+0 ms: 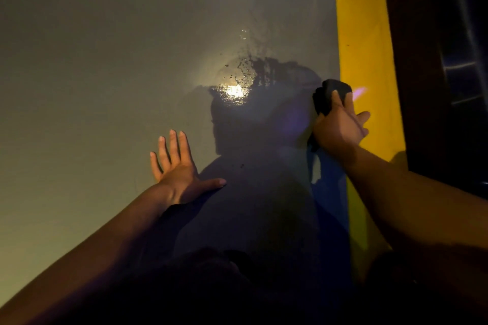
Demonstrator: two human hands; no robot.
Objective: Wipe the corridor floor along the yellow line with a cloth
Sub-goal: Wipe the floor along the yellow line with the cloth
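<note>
A dark cloth (326,93) lies bunched on the grey corridor floor (105,74), right beside the left edge of the wide yellow line (361,42). My right hand (340,126) grips the cloth from behind, its fingers curled over it and reaching onto the yellow line. My left hand (175,163) rests flat on the floor to the left, fingers spread and straight, holding nothing. A wet patch with dark droplets (248,71) glistens on the floor just left of the cloth.
A dark wall or skirting (435,60) runs along the right of the yellow line. A lamp's bright reflection (233,90) shines on the wet floor. My own shadow covers the floor between the two arms. Bare grey floor stretches ahead and left.
</note>
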